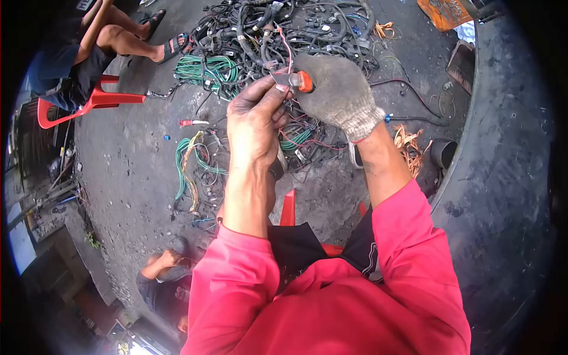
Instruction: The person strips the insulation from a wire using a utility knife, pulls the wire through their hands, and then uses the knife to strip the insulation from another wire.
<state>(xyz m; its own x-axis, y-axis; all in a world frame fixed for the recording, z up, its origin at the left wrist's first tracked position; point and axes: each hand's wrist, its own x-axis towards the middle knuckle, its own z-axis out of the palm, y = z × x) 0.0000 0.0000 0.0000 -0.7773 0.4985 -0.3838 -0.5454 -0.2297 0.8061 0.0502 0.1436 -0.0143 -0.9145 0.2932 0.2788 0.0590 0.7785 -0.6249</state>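
Note:
My bare left hand (255, 111) pinches a thin white-and-red wire (288, 47) between thumb and fingers. The wire runs up toward a dark heap of wiring harnesses (222, 32). On my right hand (342, 92) is a grey knit glove, closed around a knife with an orange handle (305, 81). Its short blade (286, 78) lies across the wire, close to my left thumb. Most of the handle is hidden inside the glove. Beneath my hands, green wires (296, 139) and cut scraps are scattered on the ground.
A coil of green wire (207, 70) lies by the heap. Stripped copper strands (409, 148) are at the right, near a large dark curved surface (503, 154). One person sits on a red chair (100, 100) at upper left; another person (168, 284) is at lower left.

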